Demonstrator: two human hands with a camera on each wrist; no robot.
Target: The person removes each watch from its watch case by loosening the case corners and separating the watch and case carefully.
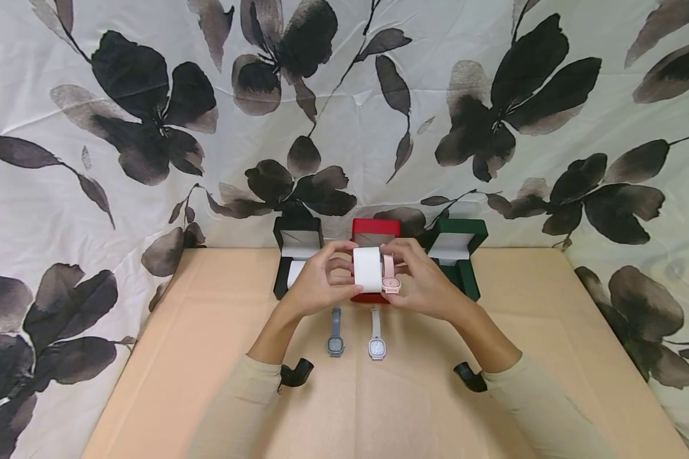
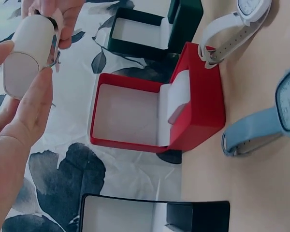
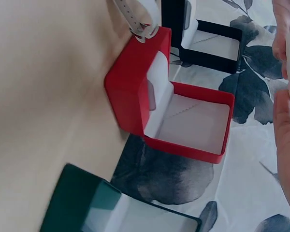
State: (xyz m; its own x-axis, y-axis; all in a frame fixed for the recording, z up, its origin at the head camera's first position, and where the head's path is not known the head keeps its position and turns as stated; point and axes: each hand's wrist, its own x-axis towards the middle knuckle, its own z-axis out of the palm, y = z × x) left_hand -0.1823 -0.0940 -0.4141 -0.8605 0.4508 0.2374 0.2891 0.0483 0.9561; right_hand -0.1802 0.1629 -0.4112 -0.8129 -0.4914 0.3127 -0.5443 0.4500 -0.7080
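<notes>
My left hand (image 1: 321, 280) grips a white watch cushion (image 1: 367, 270) by its ends, thumb below and fingers above, in front of the red box. A pink wristwatch (image 1: 390, 285) hangs along the cushion's right side, pinched by my right hand (image 1: 427, 285) between thumb and fingers. In the left wrist view the cushion (image 2: 26, 53) is a soft, rounded cylinder, with the pink strap at its far end. Only part of the right hand (image 3: 287, 140) shows at the right wrist view's edge. Below the hands lie a blue-grey watch (image 1: 335, 344) and a white watch (image 1: 376, 347).
Three open boxes stand at the table's back edge: a black one (image 1: 281, 274) with a white cushion inside, a red one (image 2: 200, 96) also holding a cushion, and a green one (image 1: 467, 274). Flowered cloth (image 1: 379, 140) hangs behind the tan table (image 1: 218, 331).
</notes>
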